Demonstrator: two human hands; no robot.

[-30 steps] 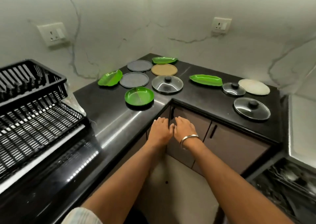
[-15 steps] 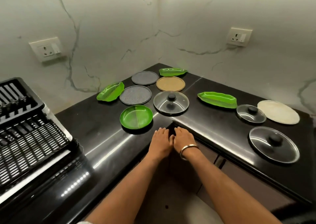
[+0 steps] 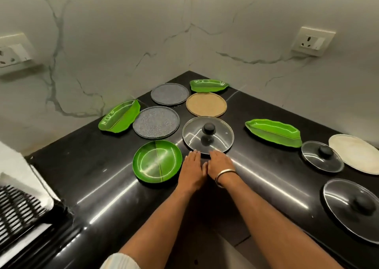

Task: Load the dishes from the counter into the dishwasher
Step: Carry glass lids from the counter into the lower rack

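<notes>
Dishes lie spread on a black corner counter [image 3: 86, 178]. My left hand [image 3: 191, 171] and my right hand [image 3: 220, 164], which wears a metal bangle, lie flat side by side on the counter. Their fingertips reach the near rim of a glass lid with a black knob [image 3: 208, 135]. A round green plate [image 3: 156, 161] sits just left of my left hand. Behind are two grey plates [image 3: 156, 122] [image 3: 169, 94], a tan plate [image 3: 206, 104] and three green leaf-shaped dishes [image 3: 120, 117] [image 3: 208, 85] [image 3: 273, 132]. Neither hand holds anything.
To the right lie a small glass lid [image 3: 322, 159], a cream plate [image 3: 354, 152] and a large glass lid [image 3: 352, 207]. A black dish rack [image 3: 16, 213] stands at the lower left. Marble walls with two sockets [image 3: 12, 52] [image 3: 312, 41] close the corner.
Both hands have moved forward from the counter's front edge onto the counter, up to the glass lid. The view has moved closer to the corner; the rack has slid left.
</notes>
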